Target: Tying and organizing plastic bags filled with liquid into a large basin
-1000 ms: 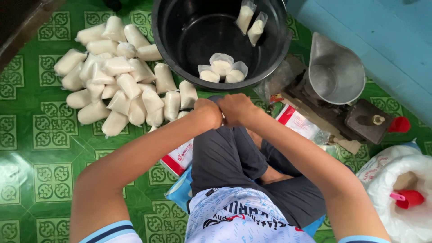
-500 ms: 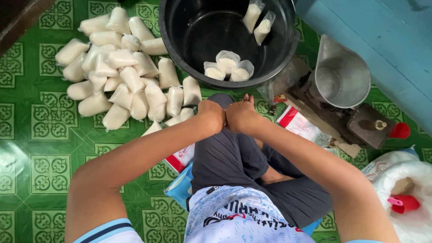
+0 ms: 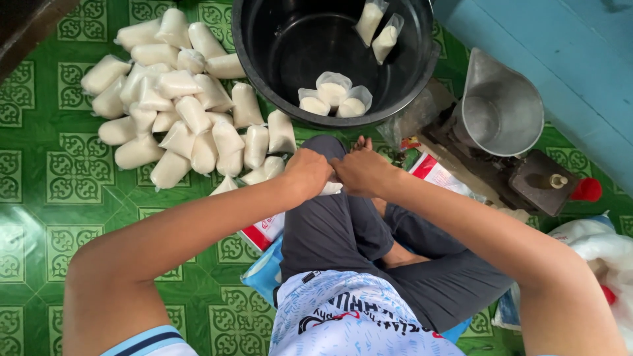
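At the centre of the frame the left hand (image 3: 308,173) and right hand (image 3: 359,173) meet knuckle to knuckle above the knee, both closed tight on a small white filled bag (image 3: 331,188) that peeks out between them, probably gripped from both sides to twist its neck. Just above sits a black tub (image 3: 264,62) with a few open bags inside, within easy reach; finished sealed pouches (image 3: 178,105) lie heaped on the green floor (image 3: 39,191) at upper left, and a metal funnel (image 3: 499,105) stands at right

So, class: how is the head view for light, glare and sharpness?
Head view: even, soft light, faint shadows; mild glare on the metal funnel and black tub rim; filled bags sharp; left hand and right hand clear.
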